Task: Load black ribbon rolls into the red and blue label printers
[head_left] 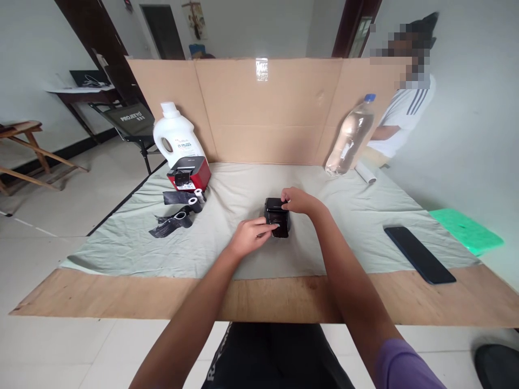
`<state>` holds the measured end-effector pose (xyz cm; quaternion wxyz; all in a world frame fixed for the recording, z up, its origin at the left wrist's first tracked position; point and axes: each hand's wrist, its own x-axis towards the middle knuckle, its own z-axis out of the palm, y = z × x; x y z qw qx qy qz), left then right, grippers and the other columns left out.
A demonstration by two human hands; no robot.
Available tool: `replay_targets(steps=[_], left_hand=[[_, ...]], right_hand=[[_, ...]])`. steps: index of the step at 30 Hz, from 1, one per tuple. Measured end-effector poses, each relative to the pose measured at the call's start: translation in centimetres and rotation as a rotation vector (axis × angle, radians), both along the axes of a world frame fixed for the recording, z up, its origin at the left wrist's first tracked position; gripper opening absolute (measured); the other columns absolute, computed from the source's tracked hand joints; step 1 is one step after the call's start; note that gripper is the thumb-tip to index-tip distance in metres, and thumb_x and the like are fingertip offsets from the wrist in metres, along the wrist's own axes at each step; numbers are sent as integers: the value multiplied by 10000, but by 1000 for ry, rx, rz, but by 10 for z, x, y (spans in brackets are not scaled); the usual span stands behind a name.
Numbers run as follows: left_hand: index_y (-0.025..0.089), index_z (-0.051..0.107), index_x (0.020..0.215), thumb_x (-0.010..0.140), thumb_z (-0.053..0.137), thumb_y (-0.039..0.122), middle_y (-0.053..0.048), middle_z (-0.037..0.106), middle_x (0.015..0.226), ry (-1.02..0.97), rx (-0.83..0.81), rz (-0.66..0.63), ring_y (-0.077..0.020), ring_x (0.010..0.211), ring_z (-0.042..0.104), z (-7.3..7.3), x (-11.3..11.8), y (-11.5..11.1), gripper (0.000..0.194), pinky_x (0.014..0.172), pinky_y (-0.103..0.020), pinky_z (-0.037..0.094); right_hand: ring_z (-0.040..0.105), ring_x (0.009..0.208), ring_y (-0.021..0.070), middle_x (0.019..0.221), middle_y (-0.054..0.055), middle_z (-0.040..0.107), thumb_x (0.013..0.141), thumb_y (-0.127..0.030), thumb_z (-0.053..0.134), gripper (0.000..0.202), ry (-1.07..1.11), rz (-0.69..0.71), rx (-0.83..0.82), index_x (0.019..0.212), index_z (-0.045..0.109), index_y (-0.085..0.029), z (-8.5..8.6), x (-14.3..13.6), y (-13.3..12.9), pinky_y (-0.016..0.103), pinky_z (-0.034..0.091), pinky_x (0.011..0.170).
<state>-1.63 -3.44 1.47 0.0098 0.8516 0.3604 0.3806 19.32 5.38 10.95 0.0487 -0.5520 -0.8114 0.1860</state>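
Observation:
A small black device, which looks like a portable receipt printer, sits on the cloth in front of me. My left hand is closed against its left side, one digit stretched over its front face. At the upper right edge, the curled fingers of my right hand grip the rear part. Both hands hide some of the device, and whether its lid is raised cannot be made out. Off to the left lie several small rolls with dark strips partly unwound.
A red and black box-shaped machine stands before a white jug. A clear bottle leans against the cardboard screen, near a white paper tube. A dark phone lies right. Beyond the screen is another person.

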Motion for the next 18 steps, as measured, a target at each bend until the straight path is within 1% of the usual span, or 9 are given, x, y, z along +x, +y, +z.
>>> replay_targets(steps=[2, 4, 6, 9, 11, 14, 18], left_hand=[[251, 787, 1108, 994, 513, 233, 2, 628, 723, 12, -19, 3, -94, 576, 543, -1, 0, 0, 298, 564, -215, 430], [254, 786, 1115, 992, 518, 230, 4, 631, 720, 6, -33, -3, -94, 569, 544, -1, 0, 0, 295, 562, -217, 423], [253, 788, 1113, 986, 529, 223, 4, 643, 724, 0, -41, -5, -93, 565, 547, -1, 1, 0, 290, 557, -219, 412], [251, 791, 1116, 970, 548, 209, 2, 666, 733, -1, -55, -3, -96, 567, 557, -2, 1, 1, 286, 558, -219, 406], [255, 788, 1128, 961, 561, 204, -2, 680, 749, 4, -71, -6, -101, 577, 571, -2, 2, 1, 287, 564, -219, 412], [261, 784, 1144, 962, 567, 206, -9, 697, 778, 16, -102, -11, -110, 600, 595, -2, 2, 1, 288, 577, -221, 426], [258, 779, 1148, 966, 564, 201, -12, 711, 805, 18, -130, 2, -117, 626, 616, 1, 3, -1, 288, 608, -228, 451]], right_hand=[[645, 934, 201, 1214, 111, 645, 844, -205, 707, 252, 17, -55, -41, 1084, 633, -178, -3, 1, 3, 281, 517, 761], [654, 853, 188, 1287, 138, 617, 855, -249, 708, 391, 67, -123, -143, 1222, 585, -189, -6, 1, 5, 295, 544, 700], [659, 803, 172, 1349, 159, 588, 866, -267, 701, 553, 133, -173, -267, 1375, 492, -218, -8, 2, 7, 295, 562, 648], [675, 807, 166, 1363, 171, 595, 876, -255, 693, 727, 199, -206, -412, 1518, 352, -243, -9, 2, 7, 299, 586, 656], [687, 821, 174, 1354, 176, 610, 881, -248, 693, 782, 226, -223, -471, 1559, 304, -239, -8, 3, 8, 320, 602, 684], [701, 844, 185, 1354, 178, 622, 874, -250, 709, 810, 265, -254, -515, 1573, 299, -230, -7, 5, 8, 337, 606, 714], [712, 888, 202, 1357, 171, 624, 846, -313, 747, 738, 342, -258, -578, 1499, 418, -215, -13, 14, 11, 293, 580, 668]])
